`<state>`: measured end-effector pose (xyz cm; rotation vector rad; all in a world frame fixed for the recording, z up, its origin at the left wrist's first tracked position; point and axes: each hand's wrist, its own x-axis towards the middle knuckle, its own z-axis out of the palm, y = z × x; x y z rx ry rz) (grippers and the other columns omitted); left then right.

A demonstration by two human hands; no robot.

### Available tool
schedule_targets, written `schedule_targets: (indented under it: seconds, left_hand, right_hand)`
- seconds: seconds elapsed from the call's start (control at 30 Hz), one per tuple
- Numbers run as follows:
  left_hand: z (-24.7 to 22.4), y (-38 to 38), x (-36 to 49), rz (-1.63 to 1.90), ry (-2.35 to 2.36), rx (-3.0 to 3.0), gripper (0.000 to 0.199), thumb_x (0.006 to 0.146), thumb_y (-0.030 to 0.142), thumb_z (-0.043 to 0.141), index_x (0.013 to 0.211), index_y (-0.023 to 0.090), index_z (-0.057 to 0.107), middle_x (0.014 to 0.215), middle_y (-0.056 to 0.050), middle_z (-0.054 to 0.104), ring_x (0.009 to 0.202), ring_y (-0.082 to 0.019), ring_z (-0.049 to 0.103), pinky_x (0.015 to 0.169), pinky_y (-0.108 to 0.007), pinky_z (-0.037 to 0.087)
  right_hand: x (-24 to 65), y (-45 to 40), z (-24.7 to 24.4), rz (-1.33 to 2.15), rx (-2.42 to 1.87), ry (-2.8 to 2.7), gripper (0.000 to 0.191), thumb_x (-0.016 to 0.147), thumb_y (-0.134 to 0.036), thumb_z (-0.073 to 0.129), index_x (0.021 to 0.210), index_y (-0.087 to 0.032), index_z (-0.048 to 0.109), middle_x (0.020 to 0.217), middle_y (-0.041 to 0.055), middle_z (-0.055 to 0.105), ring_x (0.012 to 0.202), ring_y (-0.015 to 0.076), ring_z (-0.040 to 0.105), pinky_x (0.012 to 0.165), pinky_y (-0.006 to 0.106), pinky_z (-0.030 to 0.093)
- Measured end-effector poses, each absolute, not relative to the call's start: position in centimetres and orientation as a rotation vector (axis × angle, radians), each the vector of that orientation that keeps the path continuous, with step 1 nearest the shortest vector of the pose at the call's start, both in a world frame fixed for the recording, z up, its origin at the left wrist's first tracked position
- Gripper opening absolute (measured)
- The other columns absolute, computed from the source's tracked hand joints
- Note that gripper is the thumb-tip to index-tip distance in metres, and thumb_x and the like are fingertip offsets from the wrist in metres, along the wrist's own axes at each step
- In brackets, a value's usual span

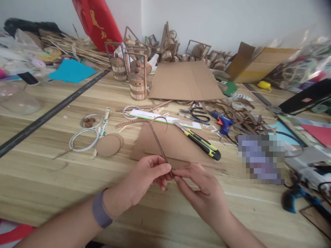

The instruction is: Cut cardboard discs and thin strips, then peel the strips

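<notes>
Between my two hands runs a narrow cardboard strip point(158, 140) with its corrugated edge showing; it slants away over the cardboard sheets. My left hand point(150, 174) pinches it between thumb and fingers. Close beside, the fingertips of my right hand point(200, 184) grip the strip's near end. A curled brown strip point(161, 119) lies around its far end. Just beyond my hands are flat cardboard pieces point(170, 139) and a yellow-and-black utility knife point(199, 141) with its blade out. Cardboard discs point(108, 144) are stacked to the left.
Rolls of white tape point(84, 139) lie at left. A blue glue gun point(223, 122), black scissors point(199, 113) and brown scraps point(245, 113) are at right. Small lidded baskets point(138, 84) stand behind, near a large cardboard sheet point(186, 81). Blue-handled pliers point(291, 199) lie at the right edge.
</notes>
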<state>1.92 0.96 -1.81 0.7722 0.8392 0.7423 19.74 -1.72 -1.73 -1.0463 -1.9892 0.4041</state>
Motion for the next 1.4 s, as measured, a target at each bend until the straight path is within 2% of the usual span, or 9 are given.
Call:
schedule_targets:
  seconds: [0.37,0.53,0.77,0.9,1.0,1.17,1.4]
  left_hand:
    - [-2.1,0.9,2.0,0.757,0.844,0.771,0.037,0.07,0.043,0.082,0.066,0.014,0.059,0.059,0.002,0.062,0.049,-0.007,0.053,0.045,-0.017,0.041]
    - [-2.1,0.8,2.2,0.725,0.803,0.75,0.039,0.07,0.046,0.082,0.066,0.014,0.06,0.058,0.002,0.063,0.049,-0.007,0.053,0.045,-0.017,0.041]
    - [-2.3,0.7,2.3,0.698,0.752,0.753,0.043,0.071,0.05,0.083,0.069,0.014,0.06,0.061,0.002,0.062,0.05,-0.007,0.052,0.045,-0.018,0.041]
    - [-2.5,0.7,2.2,0.67,0.761,0.856,0.047,0.073,0.057,0.077,0.071,0.016,0.057,0.062,0.003,0.059,0.051,-0.008,0.051,0.048,-0.02,0.042]
    - [-2.5,0.7,1.8,0.609,0.856,1.113,0.049,0.084,0.063,0.062,0.07,0.017,0.056,0.058,0.004,0.054,0.05,-0.01,0.048,0.049,-0.022,0.039]
    - [-1.9,0.2,1.2,0.637,1.096,1.732,0.046,0.1,0.048,0.043,0.065,0.019,0.048,0.059,0.004,0.047,0.056,-0.012,0.045,0.052,-0.025,0.03]
    - [-1.8,-0.4,1.1,0.628,1.057,2.1,0.022,0.096,0.025,0.049,0.075,0.019,0.049,0.07,0.002,0.052,0.063,-0.014,0.048,0.058,-0.026,0.032]
  right_hand:
    - [19.4,-1.9,-2.3,0.124,-0.993,-2.059,0.015,0.09,-0.007,0.059,0.096,-0.019,0.063,0.073,-0.0004,0.069,0.067,0.0143,0.062,0.066,0.03,0.047]
    - [19.2,-2.2,-2.4,-0.006,-1.006,-2.037,0.016,0.09,-0.005,0.057,0.087,-0.02,0.058,0.07,-0.0008,0.065,0.064,0.0143,0.056,0.068,0.03,0.043]
    - [19.2,-2.2,-2.2,-0.014,-1.023,-2.066,0.018,0.09,-0.004,0.055,0.083,-0.021,0.053,0.068,-0.0024,0.06,0.064,0.0136,0.052,0.07,0.029,0.038]
    - [19.2,-2.1,-2.2,-0.027,-1.027,-2.098,0.018,0.091,-0.005,0.052,0.082,-0.021,0.051,0.069,-0.0025,0.059,0.064,0.0136,0.052,0.07,0.029,0.037]
    - [19.1,-2.1,-2.3,-0.021,-1.044,-2.111,0.019,0.092,-0.006,0.051,0.081,-0.021,0.05,0.069,-0.0027,0.059,0.065,0.0137,0.053,0.07,0.03,0.036]
    - [19.2,-2.1,-2.4,-0.027,-1.064,-2.12,0.018,0.091,-0.004,0.051,0.082,-0.021,0.05,0.071,-0.002,0.059,0.066,0.0146,0.054,0.07,0.03,0.036]
    - [19.7,-1.8,-2.7,-0.016,-1.037,-2.189,0.015,0.094,-0.009,0.051,0.084,-0.019,0.052,0.072,0.0007,0.059,0.068,0.0168,0.052,0.07,0.031,0.039]
